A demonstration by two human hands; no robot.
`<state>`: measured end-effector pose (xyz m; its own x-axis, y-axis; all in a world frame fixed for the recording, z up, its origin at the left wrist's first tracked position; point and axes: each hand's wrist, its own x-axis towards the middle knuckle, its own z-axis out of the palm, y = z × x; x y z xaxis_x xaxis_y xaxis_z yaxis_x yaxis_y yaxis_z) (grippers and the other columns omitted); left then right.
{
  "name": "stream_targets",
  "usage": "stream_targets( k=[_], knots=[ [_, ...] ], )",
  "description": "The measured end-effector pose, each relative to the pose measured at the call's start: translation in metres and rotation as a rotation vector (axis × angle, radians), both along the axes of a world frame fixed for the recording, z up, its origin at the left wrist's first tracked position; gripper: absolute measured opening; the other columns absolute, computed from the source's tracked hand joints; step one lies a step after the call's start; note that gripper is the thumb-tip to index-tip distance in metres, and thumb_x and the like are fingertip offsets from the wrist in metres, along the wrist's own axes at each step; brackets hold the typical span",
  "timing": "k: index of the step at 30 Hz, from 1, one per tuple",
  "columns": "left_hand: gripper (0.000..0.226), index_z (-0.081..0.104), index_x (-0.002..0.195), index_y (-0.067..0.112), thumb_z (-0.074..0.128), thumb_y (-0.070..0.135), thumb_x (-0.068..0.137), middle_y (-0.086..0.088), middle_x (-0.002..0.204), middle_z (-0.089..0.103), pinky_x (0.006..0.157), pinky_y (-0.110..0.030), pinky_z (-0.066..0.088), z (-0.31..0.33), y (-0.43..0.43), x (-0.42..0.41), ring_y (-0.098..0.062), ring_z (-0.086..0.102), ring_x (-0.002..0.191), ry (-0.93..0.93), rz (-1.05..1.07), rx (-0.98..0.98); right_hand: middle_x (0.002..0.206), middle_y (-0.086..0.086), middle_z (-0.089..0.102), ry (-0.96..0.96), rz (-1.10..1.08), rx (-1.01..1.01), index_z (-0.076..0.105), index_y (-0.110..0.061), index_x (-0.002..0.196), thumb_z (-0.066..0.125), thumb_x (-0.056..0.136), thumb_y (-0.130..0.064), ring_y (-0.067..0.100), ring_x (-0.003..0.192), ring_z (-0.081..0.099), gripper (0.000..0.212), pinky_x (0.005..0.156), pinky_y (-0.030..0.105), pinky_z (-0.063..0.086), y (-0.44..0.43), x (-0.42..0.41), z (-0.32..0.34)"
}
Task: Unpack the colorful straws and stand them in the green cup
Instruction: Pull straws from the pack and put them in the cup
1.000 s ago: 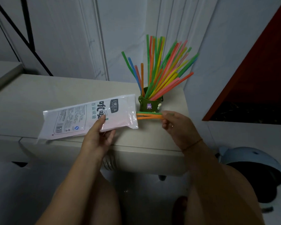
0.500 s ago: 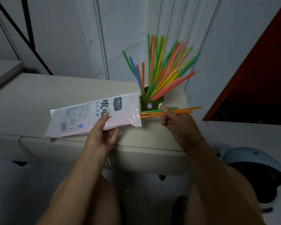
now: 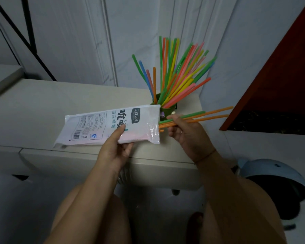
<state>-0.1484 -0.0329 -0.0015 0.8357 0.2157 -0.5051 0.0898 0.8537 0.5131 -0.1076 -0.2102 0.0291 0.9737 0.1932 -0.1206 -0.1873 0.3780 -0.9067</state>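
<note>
With your left hand (image 3: 115,148) clamping the straw packet (image 3: 111,125), pinch the orange and green straws (image 3: 199,116) in your right hand (image 3: 187,136) and draw them straight out.

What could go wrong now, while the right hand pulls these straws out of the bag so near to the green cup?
1. The right hand pinches several orange and green straws loosely; one may slip and fall off the counter.
2. The green cup is crowded with straws leaning right, near the counter's corner. A bump from the hand or the bag might tip it.
3. The left hand grips the bag by one edge only, so it may slide.
</note>
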Motion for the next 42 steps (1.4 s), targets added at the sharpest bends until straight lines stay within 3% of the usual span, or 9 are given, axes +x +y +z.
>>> stream_targets(
  k=[6, 12, 18, 22, 28, 32, 39, 42],
  knots=[
    [0.021, 0.063, 0.099, 0.02, 0.064, 0.005, 0.085, 0.002, 0.077, 0.076, 0.055, -0.026, 0.059, -0.002, 0.015, 0.001, -0.01, 0.073, 0.069, -0.027, 0.055, -0.003, 0.05, -0.002, 0.058, -0.032, -0.137, -0.045, 0.063, -0.002, 0.08, 0.049, 0.093, -0.007, 0.005, 0.046, 0.056, 0.02, 0.047, 0.017, 0.048, -0.018, 0.01, 0.006],
    [0.03, 0.062, 0.108, 0.02, 0.065, 0.002, 0.084, -0.002, 0.085, 0.077, 0.061, -0.032, 0.061, -0.002, 0.003, 0.001, -0.014, 0.074, 0.075, -0.037, 0.052, -0.032, 0.059, 0.002, 0.061, -0.027, -0.083, -0.096, 0.063, 0.001, 0.09, 0.05, 0.093, -0.009, 0.007, 0.05, 0.059, 0.017, 0.05, 0.019, 0.051, -0.004, 0.005, 0.0],
    [0.017, 0.062, 0.096, 0.019, 0.064, 0.005, 0.086, 0.0, 0.076, 0.076, 0.063, -0.03, 0.061, -0.001, 0.017, 0.0, -0.012, 0.073, 0.073, -0.015, 0.103, -0.008, 0.048, -0.001, 0.061, -0.034, -0.188, -0.071, 0.064, -0.002, 0.08, 0.05, 0.093, -0.006, 0.006, 0.045, 0.058, 0.019, 0.049, 0.018, 0.051, -0.013, 0.009, 0.006],
    [0.015, 0.062, 0.093, 0.019, 0.065, 0.006, 0.085, 0.003, 0.071, 0.075, 0.064, -0.028, 0.06, -0.001, 0.037, 0.001, -0.012, 0.069, 0.087, 0.007, 0.18, 0.002, 0.043, -0.002, 0.059, -0.08, -0.335, -0.043, 0.061, 0.0, 0.08, 0.05, 0.093, -0.005, 0.006, 0.042, 0.058, 0.017, 0.047, 0.017, 0.051, -0.036, 0.024, 0.019],
    [0.013, 0.063, 0.089, 0.019, 0.066, 0.007, 0.085, 0.005, 0.067, 0.074, 0.064, -0.026, 0.06, 0.0, 0.037, 0.003, -0.008, 0.071, 0.071, 0.031, 0.182, 0.004, 0.042, -0.001, 0.06, -0.235, -0.458, -0.216, 0.063, -0.003, 0.077, 0.055, 0.09, -0.006, 0.008, 0.042, 0.06, 0.016, 0.047, 0.019, 0.053, -0.045, 0.047, 0.033],
    [0.015, 0.063, 0.091, 0.02, 0.066, 0.006, 0.085, 0.005, 0.067, 0.074, 0.058, -0.026, 0.059, -0.002, 0.038, 0.004, -0.009, 0.069, 0.078, 0.035, 0.19, -0.005, 0.042, 0.0, 0.062, -0.324, -0.495, -0.297, 0.062, 0.007, 0.091, 0.058, 0.089, -0.007, 0.01, 0.043, 0.062, 0.014, 0.048, 0.023, 0.054, -0.045, 0.058, 0.044],
    [0.015, 0.062, 0.091, 0.018, 0.065, 0.005, 0.085, 0.003, 0.069, 0.075, 0.063, -0.028, 0.06, -0.003, 0.038, 0.005, -0.009, 0.072, 0.065, 0.015, 0.186, -0.007, 0.044, 0.0, 0.061, -0.412, -0.55, -0.471, 0.062, -0.008, 0.07, 0.056, 0.088, -0.01, 0.013, 0.042, 0.063, 0.019, 0.048, 0.026, 0.056, -0.048, 0.065, 0.058],
    [0.015, 0.062, 0.089, 0.018, 0.064, 0.004, 0.086, 0.003, 0.068, 0.075, 0.065, -0.028, 0.06, -0.002, 0.036, 0.007, -0.009, 0.072, 0.065, 0.006, 0.181, -0.008, 0.054, 0.007, 0.061, -0.425, -0.488, -0.574, 0.061, -0.003, 0.074, 0.055, 0.09, -0.013, 0.012, 0.042, 0.063, 0.02, 0.05, 0.028, 0.057, -0.039, 0.069, 0.054]
  ],
)
